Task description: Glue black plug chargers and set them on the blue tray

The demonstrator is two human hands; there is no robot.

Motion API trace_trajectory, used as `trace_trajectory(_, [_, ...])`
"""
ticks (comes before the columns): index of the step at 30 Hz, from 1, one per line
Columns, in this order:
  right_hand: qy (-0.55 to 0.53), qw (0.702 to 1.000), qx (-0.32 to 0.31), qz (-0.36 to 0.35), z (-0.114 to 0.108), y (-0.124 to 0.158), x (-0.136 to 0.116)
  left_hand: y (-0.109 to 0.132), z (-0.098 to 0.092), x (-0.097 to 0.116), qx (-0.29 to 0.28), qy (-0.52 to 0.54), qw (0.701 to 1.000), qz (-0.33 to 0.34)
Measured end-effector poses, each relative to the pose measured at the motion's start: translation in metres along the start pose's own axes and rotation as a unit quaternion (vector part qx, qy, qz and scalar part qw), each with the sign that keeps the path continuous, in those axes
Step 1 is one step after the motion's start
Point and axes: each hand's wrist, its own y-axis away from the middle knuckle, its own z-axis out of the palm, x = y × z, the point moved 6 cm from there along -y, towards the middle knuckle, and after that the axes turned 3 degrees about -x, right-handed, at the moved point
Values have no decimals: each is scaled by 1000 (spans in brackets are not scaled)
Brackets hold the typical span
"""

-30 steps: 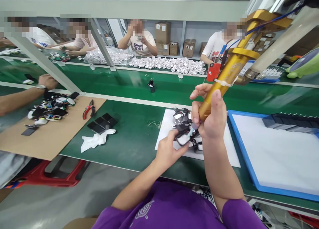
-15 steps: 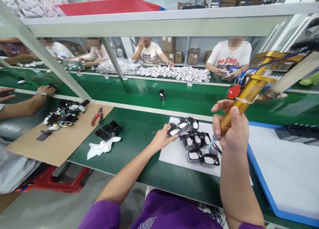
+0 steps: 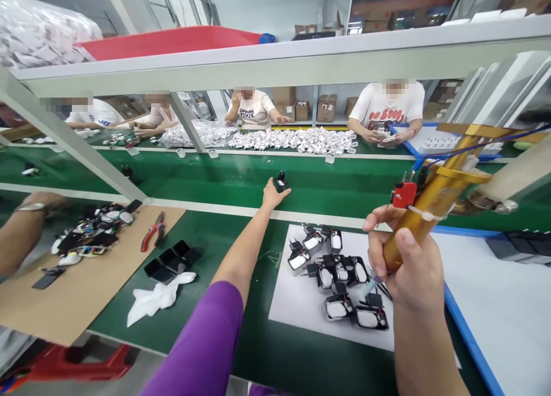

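My left hand (image 3: 274, 196) stretches forward over the green belt, its thumb and fingers closed about a small black plug adapter (image 3: 281, 182) with pins pointing up. My right hand (image 3: 408, 258) grips a gold cylindrical dispensing gun (image 3: 424, 224) with a pale blue nozzle. A red switch (image 3: 403, 194) is strapped to the gun. Below the nozzle, several open black adapter housings (image 3: 338, 307) with white patches inside are grouped on a white sheet (image 3: 297, 310).
A blue-rimmed white tray (image 3: 495, 304) lies at right, with dark housings (image 3: 520, 247) at its back. Left are red-handled pliers (image 3: 150, 235), black cases (image 3: 172, 261), a white cloth (image 3: 159, 298) and a parts pile (image 3: 92, 229). Co-workers sit across the belt; a neighbour's arm (image 3: 26, 229) is at left.
My left hand has left the housings on the sheet and moved forward to the adapter on the belt. My right hand still holds the gun over the housings. The view has shifted.
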Motion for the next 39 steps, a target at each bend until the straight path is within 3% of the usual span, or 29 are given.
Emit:
trace_trajectory(4, [9, 1000, -3, -6, -3, -1, 2, -28, 13, 0, -7, 26, 999, -23])
trace_trajectory(8, [9, 1000, 11, -19, -6, -4, -1, -13, -6, -3, -13, 56, 998, 2])
trace_trajectory(10, [7, 1000, 18, -20, -7, -6, -4, 18, -30, -5, -14, 76, 997, 26])
trace_trajectory(12, [7, 1000, 21, -15, -6, -8, -5, 66, -59, -3, -21, 121, 989, 78])
trace_trajectory(15, [17, 999, 27, -11, -5, -8, -7, 157, -81, 0, -114, 138, 978, 110])
trace_trajectory(17, [23, 999, 29, -11, -4, -7, -8, 213, -78, 1, -172, 85, 975, 108])
trace_trajectory(19, [23, 999, 27, -12, -2, -6, -9, 256, -62, -1, -230, 69, 966, 99])
trace_trajectory(22, [19, 999, 24, -15, 2, -3, -11, 294, -33, -3, -305, 94, 943, 90])
trace_trajectory(24, [25, 999, 26, -13, 3, -1, -11, 306, -20, -1, -318, 98, 938, 99])
trace_trajectory(26, [35, 999, 27, -9, 4, 0, -11, 312, -15, 5, -290, 76, 946, 128])
trace_trajectory(30, [38, 999, 24, -3, 6, 3, -12, 320, -15, 15, -152, 34, 975, 161])
trace_trajectory(36, [21, 1000, 21, 6, 8, 5, -13, 323, -19, -7, -15, 122, 989, 82])
trace_trajectory(39, [10, 1000, 15, 2, 10, 5, -14, 326, -25, -14, 32, 108, 990, 85])
